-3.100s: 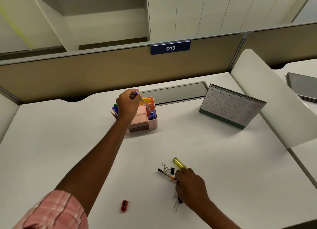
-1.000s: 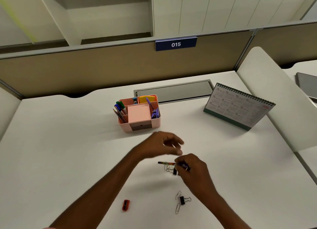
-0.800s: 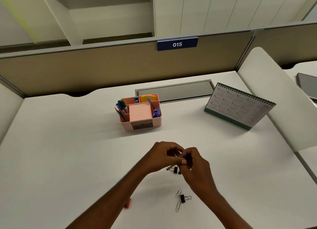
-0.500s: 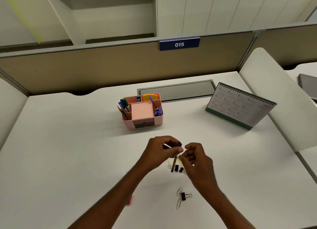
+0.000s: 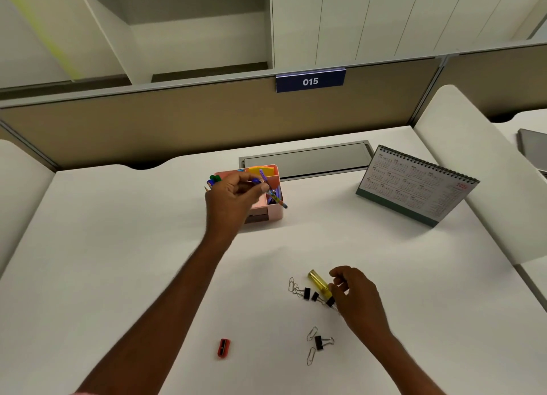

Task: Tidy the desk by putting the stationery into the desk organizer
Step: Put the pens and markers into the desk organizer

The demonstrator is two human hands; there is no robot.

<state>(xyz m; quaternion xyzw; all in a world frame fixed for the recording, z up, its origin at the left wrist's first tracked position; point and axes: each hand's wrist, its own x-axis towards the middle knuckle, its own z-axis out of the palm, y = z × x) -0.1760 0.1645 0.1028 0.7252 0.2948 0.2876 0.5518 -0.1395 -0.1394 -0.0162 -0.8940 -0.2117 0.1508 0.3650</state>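
Your left hand (image 5: 233, 196) pinches a multi-coloured pen (image 5: 276, 200) between thumb and curled fingers. The pen slants down to the right, and its tip lies over the right front corner of the pink organizer (image 5: 273, 214). You cannot tell whether the tip touches the rim.

The organizer stands at the back middle of the desk (image 5: 118, 246). Green-capped markers (image 5: 214, 178) stick out of its left side, yellow and orange notes (image 5: 260, 169) sit at the back, and a purple pen (image 5: 262, 176) leans in the right compartment.

Your right hand (image 5: 355, 294) is low over the front of the desk with its fingers curled at the near end of a yellow highlighter (image 5: 318, 282). Whether it grips the highlighter or only touches it cannot be told.

Just left of the highlighter lie two black binder clips (image 5: 307, 292) and a few paper clips (image 5: 293, 286). Nearer to you lies a second small group, one binder clip (image 5: 319, 342) with paper clips beside it (image 5: 310, 356). A red sharpener (image 5: 223, 348) lies apart, to the front left.

A calendar (image 5: 414, 187) stands at the back right. A grey cable hatch (image 5: 307, 159) sits flush in the desk behind the organizer. A blue plate reading 015 (image 5: 310, 81) is fixed to the partition.
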